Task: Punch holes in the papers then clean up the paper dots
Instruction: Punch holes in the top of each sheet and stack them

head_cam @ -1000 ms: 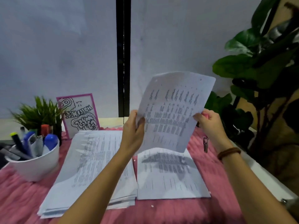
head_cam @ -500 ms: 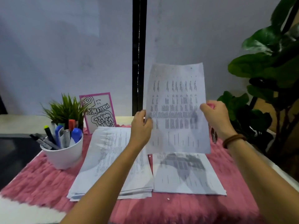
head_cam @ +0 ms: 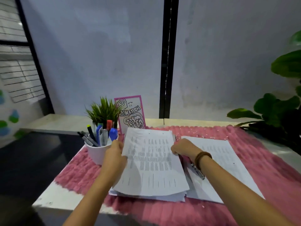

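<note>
A printed sheet (head_cam: 153, 163) with two punched holes near its far edge lies on top of the left paper stack (head_cam: 171, 197). My left hand (head_cam: 114, 154) grips the sheet's left edge. My right hand (head_cam: 184, 148) has its fingers curled at the sheet's right edge. A metal tool (head_cam: 197, 171), probably the hole punch, pokes out beneath my right wrist; its front part is hidden. A second pile of printed paper (head_cam: 226, 162) lies to the right. Small paper dots (head_cam: 201, 135) are scattered on the pink fluffy mat (head_cam: 268, 168).
A white cup of pens and markers (head_cam: 97, 152) stands just left of my left hand. Behind it are a small green plant (head_cam: 104, 111) and a pink-framed card (head_cam: 132, 113). A big leafy plant (head_cam: 280, 108) fills the right. The table edge drops off at left.
The sheet I held up in the air has come down and leftward onto the left stack, both hands still at its edges. The camera has turned to the left.
</note>
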The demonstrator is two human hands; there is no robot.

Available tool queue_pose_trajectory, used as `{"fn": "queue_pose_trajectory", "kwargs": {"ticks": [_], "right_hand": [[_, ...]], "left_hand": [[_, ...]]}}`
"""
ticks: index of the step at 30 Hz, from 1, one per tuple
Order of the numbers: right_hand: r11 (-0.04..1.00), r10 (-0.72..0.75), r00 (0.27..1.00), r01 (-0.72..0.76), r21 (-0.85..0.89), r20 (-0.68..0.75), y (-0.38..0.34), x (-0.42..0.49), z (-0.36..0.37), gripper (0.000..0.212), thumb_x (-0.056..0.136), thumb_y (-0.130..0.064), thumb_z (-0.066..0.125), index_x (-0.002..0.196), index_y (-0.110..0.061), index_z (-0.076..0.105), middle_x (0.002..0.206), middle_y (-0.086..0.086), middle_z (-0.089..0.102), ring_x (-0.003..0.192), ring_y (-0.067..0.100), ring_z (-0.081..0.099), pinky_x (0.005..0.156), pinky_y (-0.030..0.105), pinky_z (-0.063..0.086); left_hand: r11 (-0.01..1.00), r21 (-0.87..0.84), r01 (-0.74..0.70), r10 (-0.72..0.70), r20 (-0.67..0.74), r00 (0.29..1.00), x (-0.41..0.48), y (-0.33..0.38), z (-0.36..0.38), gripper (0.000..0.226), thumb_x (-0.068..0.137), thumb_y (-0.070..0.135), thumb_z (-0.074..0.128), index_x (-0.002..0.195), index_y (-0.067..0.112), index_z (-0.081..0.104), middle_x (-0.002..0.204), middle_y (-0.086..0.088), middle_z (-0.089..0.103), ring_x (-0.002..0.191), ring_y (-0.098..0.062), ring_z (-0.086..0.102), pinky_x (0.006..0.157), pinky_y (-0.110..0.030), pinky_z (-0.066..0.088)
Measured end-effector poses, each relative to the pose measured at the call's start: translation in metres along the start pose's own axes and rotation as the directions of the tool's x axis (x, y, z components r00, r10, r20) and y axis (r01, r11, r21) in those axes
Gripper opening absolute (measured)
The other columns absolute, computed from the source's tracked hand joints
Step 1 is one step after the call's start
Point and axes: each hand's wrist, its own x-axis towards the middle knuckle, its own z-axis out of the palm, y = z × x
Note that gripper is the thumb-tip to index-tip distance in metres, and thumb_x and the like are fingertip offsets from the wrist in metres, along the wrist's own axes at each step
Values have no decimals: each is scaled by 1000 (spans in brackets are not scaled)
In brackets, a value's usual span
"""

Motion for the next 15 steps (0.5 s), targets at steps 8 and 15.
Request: {"fn": "queue_pose_trajectory", "kwargs": {"ticks": [8, 15], "right_hand": [[997, 39, 982, -49, -52, -186, 4, 7, 21, 14, 92, -24, 48, 96, -12, 43, 99, 8, 49, 73, 22, 49, 55, 27, 35], [942, 36, 962, -122, -311, -269, 12, -2, 24, 31, 97, -35, 48, 117, -13, 56, 126, 12, 45, 96, 28, 58, 80, 35, 51]], "left_hand": [[982, 185, -28, 43, -74, 996, 5, -8, 18, 30, 83, -12, 50, 90, 5, 73, 87, -11, 68, 75, -29, 63, 66, -37, 55], [887, 460, -41, 51, -10, 999, 1, -6, 25, 15, 87, -2, 46, 91, 3, 59, 96, -12, 65, 89, -29, 59, 66, -30, 36]]}}
